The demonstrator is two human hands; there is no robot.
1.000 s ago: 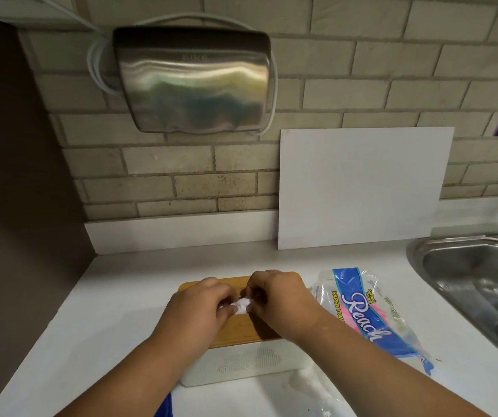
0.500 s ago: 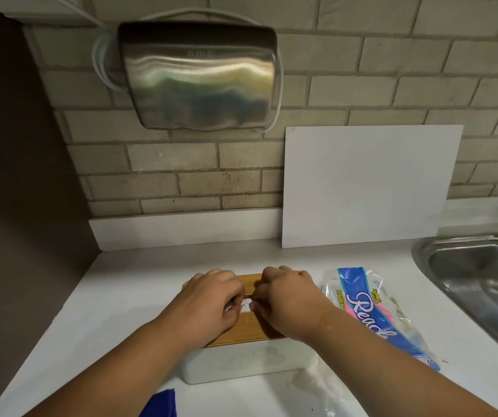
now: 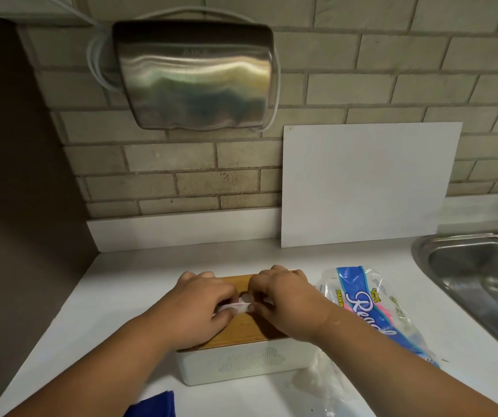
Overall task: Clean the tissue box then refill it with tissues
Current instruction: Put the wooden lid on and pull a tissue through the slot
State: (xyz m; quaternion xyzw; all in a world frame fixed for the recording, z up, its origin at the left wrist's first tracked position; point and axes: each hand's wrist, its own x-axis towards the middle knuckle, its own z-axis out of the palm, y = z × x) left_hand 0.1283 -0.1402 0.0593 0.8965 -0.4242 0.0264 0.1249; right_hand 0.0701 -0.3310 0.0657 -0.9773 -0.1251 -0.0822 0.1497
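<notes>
- Beige brick wall backs a white bench (image 3: 121, 296), with a steel hand dryer (image 3: 193, 76) mounted above and a white board (image 3: 368, 185) leaning beside it.
- Tissue box (image 3: 241, 361), white with a wooden lid (image 3: 241, 329), sits on the bench directly in front of the person.
- Left hand (image 3: 193, 308) and right hand (image 3: 286, 302) rest together on the lid, fingertips pinching a white tissue (image 3: 237, 307) at its centre.
- Compared with half a second ago, more of the tissue shows between the fingers; the hands have hardly shifted.
- Tissue pack (image 3: 371, 314) lies just right of the box, reading "Reach" and "PAPER".
- Steel sink (image 3: 482, 281) lies at far right; blue cloth (image 3: 154, 406) at the bottom edge.
</notes>
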